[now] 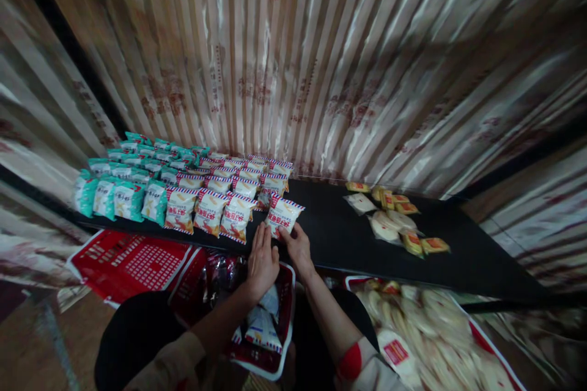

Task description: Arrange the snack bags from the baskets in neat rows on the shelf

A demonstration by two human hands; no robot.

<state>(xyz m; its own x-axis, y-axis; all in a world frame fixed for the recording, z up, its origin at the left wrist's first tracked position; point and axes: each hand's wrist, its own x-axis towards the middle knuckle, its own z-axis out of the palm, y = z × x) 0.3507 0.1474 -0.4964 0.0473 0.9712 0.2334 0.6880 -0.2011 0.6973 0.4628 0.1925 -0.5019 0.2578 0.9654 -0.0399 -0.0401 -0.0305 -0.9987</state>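
At the front edge of a black shelf (330, 220), my right hand (299, 253) holds a small white and orange snack bag (283, 214) with red print and a striped top edge. The thumb lies on its front, with the fingers at its right side. Against the lower left of that bag rests my left hand (263, 259), its fingers stretched out and the thumb apart. Just left of it stand matching snack bags (236, 218) in upright rows, several deep. Farther left come rows of teal and white bags (128, 200).
Flat pale packets (385, 226) and small yellow packets (435, 246) lie on the shelf's right part. Below are a red basket (288, 317) with bags inside, a crate of pale round packets (431, 330) and a tilted red basket (137, 259). Striped sheeting (275, 61) hangs behind.
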